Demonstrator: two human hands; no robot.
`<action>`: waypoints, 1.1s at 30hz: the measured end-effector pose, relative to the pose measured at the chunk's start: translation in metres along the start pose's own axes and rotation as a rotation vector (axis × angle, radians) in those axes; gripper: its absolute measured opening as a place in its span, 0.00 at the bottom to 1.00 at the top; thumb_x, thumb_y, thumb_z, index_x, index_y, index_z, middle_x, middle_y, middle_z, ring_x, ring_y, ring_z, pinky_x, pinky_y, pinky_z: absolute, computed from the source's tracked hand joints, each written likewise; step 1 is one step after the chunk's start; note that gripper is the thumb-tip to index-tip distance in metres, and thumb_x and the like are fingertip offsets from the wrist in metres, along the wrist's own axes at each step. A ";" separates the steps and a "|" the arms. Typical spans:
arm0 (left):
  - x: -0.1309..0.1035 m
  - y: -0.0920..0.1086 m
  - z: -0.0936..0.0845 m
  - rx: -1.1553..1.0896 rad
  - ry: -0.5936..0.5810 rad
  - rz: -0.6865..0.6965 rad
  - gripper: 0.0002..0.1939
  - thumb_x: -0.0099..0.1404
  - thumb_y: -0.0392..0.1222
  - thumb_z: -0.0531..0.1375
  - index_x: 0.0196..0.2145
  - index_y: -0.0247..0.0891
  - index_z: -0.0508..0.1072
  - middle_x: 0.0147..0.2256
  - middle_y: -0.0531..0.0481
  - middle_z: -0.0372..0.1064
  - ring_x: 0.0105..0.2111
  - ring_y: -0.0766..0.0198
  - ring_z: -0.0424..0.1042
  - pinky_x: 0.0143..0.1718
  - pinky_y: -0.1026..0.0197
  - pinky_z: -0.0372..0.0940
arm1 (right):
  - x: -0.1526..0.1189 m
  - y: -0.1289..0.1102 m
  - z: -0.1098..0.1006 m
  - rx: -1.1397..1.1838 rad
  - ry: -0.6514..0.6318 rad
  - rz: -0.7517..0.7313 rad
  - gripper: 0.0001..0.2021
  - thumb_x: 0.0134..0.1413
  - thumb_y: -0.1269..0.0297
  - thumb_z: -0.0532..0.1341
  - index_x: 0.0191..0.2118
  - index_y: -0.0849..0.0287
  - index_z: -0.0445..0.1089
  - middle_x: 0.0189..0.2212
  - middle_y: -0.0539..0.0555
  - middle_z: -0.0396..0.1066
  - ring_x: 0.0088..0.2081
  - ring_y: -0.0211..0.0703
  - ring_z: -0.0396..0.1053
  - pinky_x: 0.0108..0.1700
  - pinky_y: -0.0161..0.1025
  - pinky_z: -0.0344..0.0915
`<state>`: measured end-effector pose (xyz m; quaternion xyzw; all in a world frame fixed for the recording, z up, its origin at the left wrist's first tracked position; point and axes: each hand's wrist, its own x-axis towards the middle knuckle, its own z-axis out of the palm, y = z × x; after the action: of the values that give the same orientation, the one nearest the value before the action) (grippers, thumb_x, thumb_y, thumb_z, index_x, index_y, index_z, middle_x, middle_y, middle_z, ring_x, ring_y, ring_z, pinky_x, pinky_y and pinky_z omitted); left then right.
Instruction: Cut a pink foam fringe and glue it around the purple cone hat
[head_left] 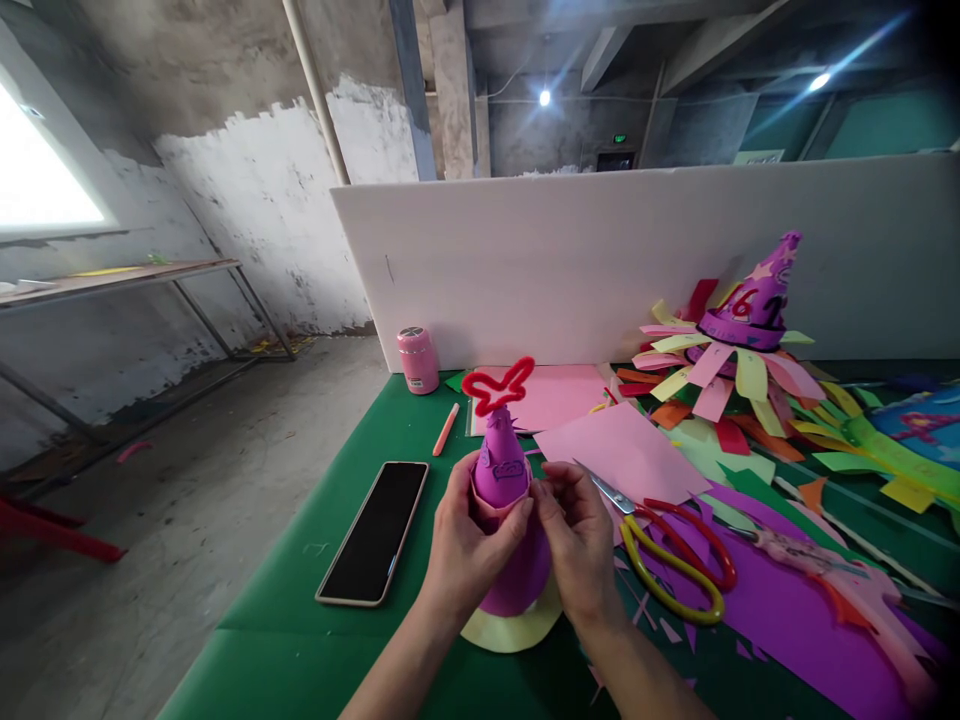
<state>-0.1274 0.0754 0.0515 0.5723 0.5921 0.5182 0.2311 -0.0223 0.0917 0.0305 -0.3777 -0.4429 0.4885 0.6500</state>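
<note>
1 purple cone (pixel 517 575), found upright between the hands at the front of the green bench (pixel 277 620), with a pale yellow disc (pixel 510 634) at its foot. Fitted at the tip: 1 red loop ornament (pixel 489 396). Around the upper part, a pink band (pixel 491 515).

Left hand (pixel 469 540): closed about the left side of the cone, thumb across the front at the band. Right hand (pixel 585 535): thumb and curled fingers drawn together at the band's right edge; cannot tell whether anything is pinched.

Left of the hands: 1 phone (pixel 373 535), screen dark, lying flat. Beyond it, 1 marker (pixel 445 430) and 1 pink jar (pixel 418 360), standing near the white board (pixel 637 260).

Right of the hands: 1 pair of scissors (pixel 686 575), handles red and yellow, over purple paper (pixel 780 630). Behind, pink paper (pixel 622 450). Farther right, 1 fringed hat (pixel 750 310), decorated with numerals, near the white board.
</note>
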 end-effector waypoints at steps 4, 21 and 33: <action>0.000 0.000 0.000 0.006 0.032 0.036 0.28 0.54 0.45 0.63 0.51 0.39 0.58 0.42 0.47 0.69 0.41 0.58 0.70 0.42 0.56 0.65 | 0.000 -0.002 0.000 -0.001 -0.021 -0.004 0.11 0.49 0.58 0.64 0.36 0.57 0.66 0.25 0.48 0.66 0.27 0.38 0.66 0.29 0.34 0.67; 0.006 -0.010 -0.026 -0.169 -0.186 0.000 0.27 0.52 0.46 0.65 0.47 0.38 0.64 0.37 0.48 0.71 0.37 0.56 0.71 0.35 0.60 0.67 | 0.005 0.002 -0.028 -0.229 -0.334 -0.137 0.17 0.54 0.61 0.61 0.50 0.53 0.65 0.48 0.55 0.69 0.50 0.47 0.66 0.52 0.46 0.65; 0.019 -0.021 -0.044 -0.353 -0.402 -0.066 0.22 0.51 0.43 0.66 0.43 0.40 0.68 0.34 0.49 0.73 0.34 0.58 0.72 0.35 0.61 0.68 | -0.001 -0.003 -0.024 -0.580 -0.318 -0.555 0.20 0.52 0.64 0.62 0.51 0.54 0.61 0.40 0.56 0.73 0.40 0.50 0.71 0.41 0.49 0.69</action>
<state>-0.1797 0.0814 0.0546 0.5950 0.4532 0.4815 0.4569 0.0011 0.0889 0.0253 -0.3312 -0.7414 0.2025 0.5475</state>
